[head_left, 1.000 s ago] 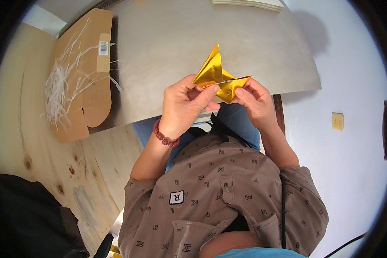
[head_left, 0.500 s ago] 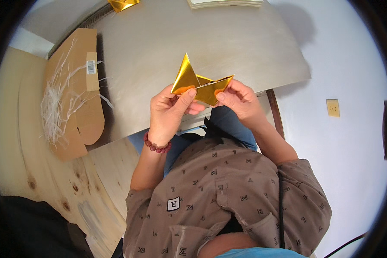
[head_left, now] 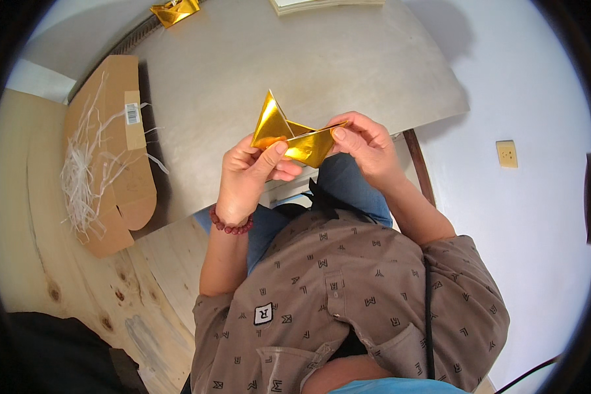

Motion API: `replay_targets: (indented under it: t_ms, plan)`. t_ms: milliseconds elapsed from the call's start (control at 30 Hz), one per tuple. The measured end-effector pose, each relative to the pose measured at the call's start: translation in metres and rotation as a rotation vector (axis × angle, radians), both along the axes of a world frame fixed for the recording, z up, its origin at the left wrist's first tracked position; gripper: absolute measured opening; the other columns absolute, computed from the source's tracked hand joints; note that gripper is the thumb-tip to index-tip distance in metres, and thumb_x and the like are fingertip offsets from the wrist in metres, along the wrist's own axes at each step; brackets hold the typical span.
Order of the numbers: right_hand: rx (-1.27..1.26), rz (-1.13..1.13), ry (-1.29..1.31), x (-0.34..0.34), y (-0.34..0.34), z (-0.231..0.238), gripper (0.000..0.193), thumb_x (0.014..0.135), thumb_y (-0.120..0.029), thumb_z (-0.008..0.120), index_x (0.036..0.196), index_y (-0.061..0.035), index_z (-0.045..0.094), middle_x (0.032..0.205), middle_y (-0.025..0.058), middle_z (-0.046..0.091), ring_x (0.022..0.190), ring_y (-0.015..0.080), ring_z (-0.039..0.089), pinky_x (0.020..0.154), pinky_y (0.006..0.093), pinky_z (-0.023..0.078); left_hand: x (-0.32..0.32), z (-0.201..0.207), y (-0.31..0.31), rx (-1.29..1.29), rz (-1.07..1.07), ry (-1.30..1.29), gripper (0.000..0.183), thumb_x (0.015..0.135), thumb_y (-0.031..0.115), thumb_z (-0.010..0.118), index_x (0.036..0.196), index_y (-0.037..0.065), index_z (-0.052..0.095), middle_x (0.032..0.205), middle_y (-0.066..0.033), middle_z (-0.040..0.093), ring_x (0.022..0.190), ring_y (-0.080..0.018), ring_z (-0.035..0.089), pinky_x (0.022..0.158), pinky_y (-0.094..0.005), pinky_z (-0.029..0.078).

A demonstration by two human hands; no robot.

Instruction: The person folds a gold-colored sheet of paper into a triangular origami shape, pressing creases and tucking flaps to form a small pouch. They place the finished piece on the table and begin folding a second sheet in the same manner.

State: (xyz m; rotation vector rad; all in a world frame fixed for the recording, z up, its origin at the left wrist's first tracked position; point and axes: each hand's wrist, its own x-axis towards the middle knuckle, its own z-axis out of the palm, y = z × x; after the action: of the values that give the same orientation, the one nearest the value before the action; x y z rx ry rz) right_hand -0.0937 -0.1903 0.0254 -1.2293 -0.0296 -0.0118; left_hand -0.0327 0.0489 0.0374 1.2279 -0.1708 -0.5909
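The person's left hand (head_left: 243, 172), a red bead bracelet (head_left: 230, 227) circling its wrist, is pinching one side of a boat-shaped gold-foil paper (head_left: 312, 148); the right hand (head_left: 371, 152) is gripping the opposite tip. Over there, a second gold-foil piece (head_left: 177, 13) is lying near the grey tabletop (head_left: 210, 79)'s far-left edge, and white strips (head_left: 79, 187) are trailing across brown cardboard (head_left: 128, 180).

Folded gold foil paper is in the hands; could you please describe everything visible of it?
The folded gold foil paper is shiny and creased, with pale edges and a boat-like shape. A triangular peak rises at its left end; the other end tapers to a tip. The left hand pinches the left end, the right hand the right, at the edge of the table.
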Motion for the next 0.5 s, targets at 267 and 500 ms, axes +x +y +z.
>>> replay_targets:
  t_ms: [267,500]
  plan:
    - [-0.025,-0.014,-0.064,0.0007,-0.0034,-0.0033,0.019,0.108,-0.013,0.066,0.115,0.0042,0.070,0.106,0.0086,0.073,0.098,0.0149,0.071,0.087,0.0327,0.062,0.0052,-0.0018,0.0019,0.013,-0.040,-0.007,0.026,0.107,0.017,0.070,0.124,-0.002,0.069,0.106,-0.0118,0.077,0.081,-0.0168,0.079,0.071,-0.0281,0.066]
    - [0.009,-0.010,0.004,0.0028,-0.0057,-0.0022,0.026,0.111,-0.022,0.063,0.112,0.0025,0.070,0.104,0.0070,0.073,0.093,0.0134,0.071,0.083,0.0292,0.060,0.0047,-0.0021,-0.0020,0.022,-0.002,-0.010,0.026,0.107,0.018,0.069,0.125,-0.001,0.068,0.103,-0.0098,0.077,0.079,-0.0145,0.078,0.070,-0.0261,0.065]
